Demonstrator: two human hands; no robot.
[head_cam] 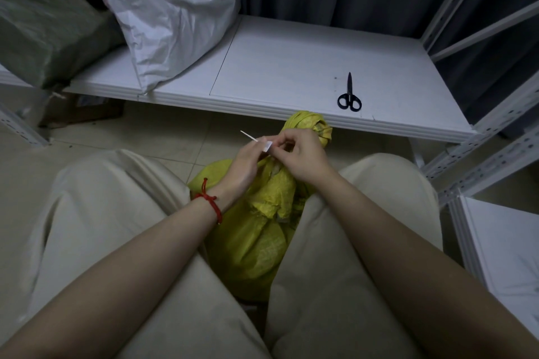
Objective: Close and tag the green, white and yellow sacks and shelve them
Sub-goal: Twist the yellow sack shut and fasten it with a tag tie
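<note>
Between the knees, the yellow sack [256, 230] stands, neck bunched. L hand [248, 162] pinches a white zip tie [249, 136], R hand [303, 157] pinches its tag [267, 146] (both at the neck). White sack [175, 9] & green sack [43, 38] sit on the shelf [291, 67], w/ scissors [349, 93].

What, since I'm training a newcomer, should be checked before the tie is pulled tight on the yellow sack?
1. Neck gathered: ok; the yellow sack's top is bunched above the hands.
2. Sack steadied: ok; it stands between the knees.
3. Tag held: ok; the left hand and right hand pinch the white tag at the neck.
4. Tie looped round the neck: cannot tell; the hands hide it.
5. Cutter ready: ok; the scissors lie on the shelf just ahead.
6. Shelf room: ok; bare board right of the white sack.
</note>
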